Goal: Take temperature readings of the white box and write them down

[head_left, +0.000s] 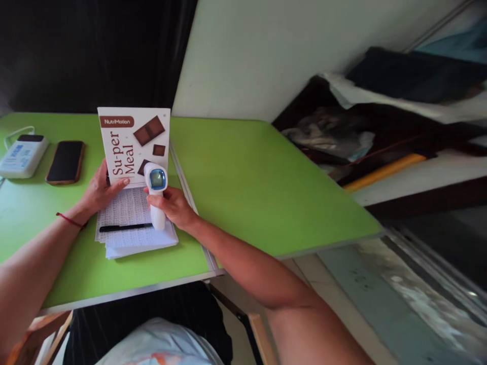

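Head view: a green bench fills the middle, with a pale seam running across it toward the near edge.
Left hand: this hand grips the lower left corner of a white box, thumb over the front, the other fingers mostly hidden; a red bracelet circles the wrist.
Box: stands up above the papers, front turned to the person, reading "NutriMotion" and "Su-per Meal" beside pictures of brown squares; whether its bottom edge touches the papers, I cannot tell.
Right hand: this hand is wrapped round the handle of a white handheld thermometer, thumb across it.
Thermometer: upright, its blue-rimmed screen facing the person, in front of the box's lower right corner; I cannot tell if the two touch.
Papers: a stack of printed sheets lies below the box, with a black pen across it, one end by the thermometer's handle.
Far left: a dark-screened phone lies beside a white device with a cable.
Right side: cluttered shelves, partly blurred, hold a yellow item.
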### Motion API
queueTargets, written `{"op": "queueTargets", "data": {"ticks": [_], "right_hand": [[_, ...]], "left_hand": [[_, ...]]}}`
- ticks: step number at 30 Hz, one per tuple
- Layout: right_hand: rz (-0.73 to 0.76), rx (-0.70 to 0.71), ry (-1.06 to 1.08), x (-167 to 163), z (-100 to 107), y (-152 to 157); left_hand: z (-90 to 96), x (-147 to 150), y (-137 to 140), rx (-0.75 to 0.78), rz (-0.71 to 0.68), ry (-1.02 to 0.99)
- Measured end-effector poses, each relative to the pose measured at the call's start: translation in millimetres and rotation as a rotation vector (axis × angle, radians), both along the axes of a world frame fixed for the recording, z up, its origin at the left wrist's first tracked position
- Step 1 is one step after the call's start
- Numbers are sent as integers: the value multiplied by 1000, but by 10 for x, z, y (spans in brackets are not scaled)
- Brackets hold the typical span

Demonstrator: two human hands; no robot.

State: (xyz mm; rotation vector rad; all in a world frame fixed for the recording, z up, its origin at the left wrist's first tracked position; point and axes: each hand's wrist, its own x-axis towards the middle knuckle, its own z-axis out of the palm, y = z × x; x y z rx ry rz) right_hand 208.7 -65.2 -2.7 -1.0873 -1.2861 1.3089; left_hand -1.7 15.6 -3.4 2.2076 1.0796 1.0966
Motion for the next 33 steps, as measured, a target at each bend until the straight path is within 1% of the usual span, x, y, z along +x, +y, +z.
{"op": "queueTargets", "data": {"ticks": [5,10,16,20,28,33], "right_hand": [[14,6,6,-5,-1,15],[-17,-25,-6,4,-9,-16],[2,-32,13,16,-10,-34],[6,-31,19,1,-5,-33],[2,-30,-19,9,-17,-28],[8,-24,-22,-3,8,-32]], "left_hand": [[22,-4,4,9,3,10],[-23,10,7,-15,-23,-47],[-38,10,-7,-30,-3,-83],[-16,4,-20,-61,-14,-72],[-9,-1,-30,-76,21,-50],[21,-4,-40,-60,22,-32]]}}
